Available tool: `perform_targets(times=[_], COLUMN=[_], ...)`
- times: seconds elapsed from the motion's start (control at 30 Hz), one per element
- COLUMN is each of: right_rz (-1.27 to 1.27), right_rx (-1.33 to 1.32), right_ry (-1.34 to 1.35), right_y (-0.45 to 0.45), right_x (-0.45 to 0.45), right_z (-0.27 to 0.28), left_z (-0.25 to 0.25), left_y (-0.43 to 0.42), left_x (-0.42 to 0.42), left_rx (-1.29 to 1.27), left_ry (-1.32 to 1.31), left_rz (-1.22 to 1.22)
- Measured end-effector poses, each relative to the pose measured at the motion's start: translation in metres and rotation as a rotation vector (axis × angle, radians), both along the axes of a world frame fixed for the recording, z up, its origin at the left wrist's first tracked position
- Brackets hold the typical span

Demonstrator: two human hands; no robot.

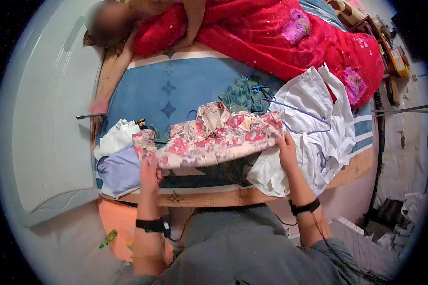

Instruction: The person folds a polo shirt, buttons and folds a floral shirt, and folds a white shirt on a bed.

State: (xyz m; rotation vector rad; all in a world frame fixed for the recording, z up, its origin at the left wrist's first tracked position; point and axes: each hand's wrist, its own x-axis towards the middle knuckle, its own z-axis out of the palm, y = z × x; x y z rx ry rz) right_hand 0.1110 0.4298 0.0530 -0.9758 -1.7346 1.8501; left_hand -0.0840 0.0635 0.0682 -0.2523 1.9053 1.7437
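A floral shirt [223,137] in pink, red and cream is stretched between my two hands above the near side of the bed. My left hand [150,173] grips its left end, fingers closed on the cloth. At the right end my right hand [286,149] pinches the fabric. Behind the collar, a bit of a blue hanger shows. Folded white and light-blue clothes [119,168] lie left of the shirt. To the right are white garments [309,109] with a dark-blue hanger [302,118] on them. Dark green patterned cloth [245,95] lies behind the shirt.
Another person [190,23] lies across the far side of the bed under a red blanket [252,33], a phone near one hand. The blue bed sheet [147,95] has a wooden bed edge at the front. A white headboard-like panel [47,118] stands left; an orange item [114,223] is below.
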Motion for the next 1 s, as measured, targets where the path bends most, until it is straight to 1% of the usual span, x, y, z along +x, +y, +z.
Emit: perform_targets(times=[0.03,0.1,0.17,0.23,0.27,0.3,0.33,0.37,0.43,0.47,0.5,0.57,0.6,0.63,0.7,0.73,0.77,0.8,0.83,0.87,0.9,0.97,1.0], right_rz=[0.013,0.013,-0.085,-0.135,-0.139,-0.142,-0.140,-0.138,-0.173,-0.170,-0.186,-0.190,-0.185,-0.202,-0.146,-0.105,-0.145,-0.049,-0.027,-0.027,-0.030,-0.032,-0.035], right_rx=[0.033,0.234,0.217,0.319,0.308,0.294,0.290,0.268,0.241,0.238,0.263,0.311,0.290,0.276,0.258,0.340,0.210,0.379,0.210,0.210,0.207,0.262,0.254], right_ry=[-0.045,-0.158,-0.031,0.179,0.295,0.411,0.455,0.479,0.433,0.430,0.349,0.181,0.123,-0.017,-0.100,-0.230,-0.276,-0.384,-0.583,-0.694,-0.707,-0.811,-0.821], right_y=[0.012,0.042,0.051,0.074,0.077,0.078,0.077,0.077,0.072,0.070,0.068,0.048,0.039,0.027,0.010,-0.002,-0.019,-0.021,-0.032,-0.041,-0.047,-0.059,-0.058], right_x=[-0.013,-0.045,-0.087,-0.113,-0.119,-0.124,-0.120,-0.111,-0.086,-0.071,-0.053,-0.023,-0.004,0.013,0.061,0.085,0.099,0.138,0.152,0.167,0.167,0.163,0.165], right_z=[-0.001,-0.001,0.046,0.060,0.075,0.095,0.112,0.122,0.125,0.117,0.101,0.086,0.069,0.053,-0.012,-0.040,-0.062,-0.118,-0.133,-0.155,-0.156,-0.164,-0.164], left_z=[0.008,-0.007,0.034,0.064,0.085,0.107,0.124,0.133,0.142,0.140,0.137,0.093,0.078,0.064,0.017,-0.014,-0.045,-0.075,-0.103,-0.119,-0.126,-0.135,-0.136], left_y=[0.014,0.022,0.052,0.071,0.076,0.084,0.090,0.090,0.082,0.076,0.067,0.044,0.039,0.034,0.016,0.006,-0.006,-0.018,-0.030,-0.035,-0.033,-0.030,-0.030], left_x=[-0.016,-0.067,-0.102,-0.132,-0.133,-0.129,-0.124,-0.118,-0.094,-0.077,-0.058,-0.030,-0.011,0.007,0.038,0.054,0.070,0.084,0.096,0.103,0.105,0.109,0.109], left_rx=[-0.073,-0.259,-0.329,-0.327,-0.325,-0.239,-0.154,-0.156,-0.166,-0.240,-0.312,-0.359,-0.385,-0.410,-0.488,-0.524,-0.559,-0.558,-0.700,-0.839,-0.836,-0.862,-0.864], left_ry=[0.075,0.424,0.531,0.756,0.758,0.848,0.937,0.940,1.048,1.032,1.014,0.810,0.759,0.707,0.627,0.633,0.641,0.635,0.554,0.467,0.458,0.330,0.324], left_rz=[-0.038,-0.143,-0.074,-0.014,-0.008,0.031,0.073,0.080,0.144,0.097,0.049,0.019,-0.023,-0.066,-0.171,-0.228,-0.284,-0.284,-0.426,-0.573,-0.583,-0.572,-0.584])
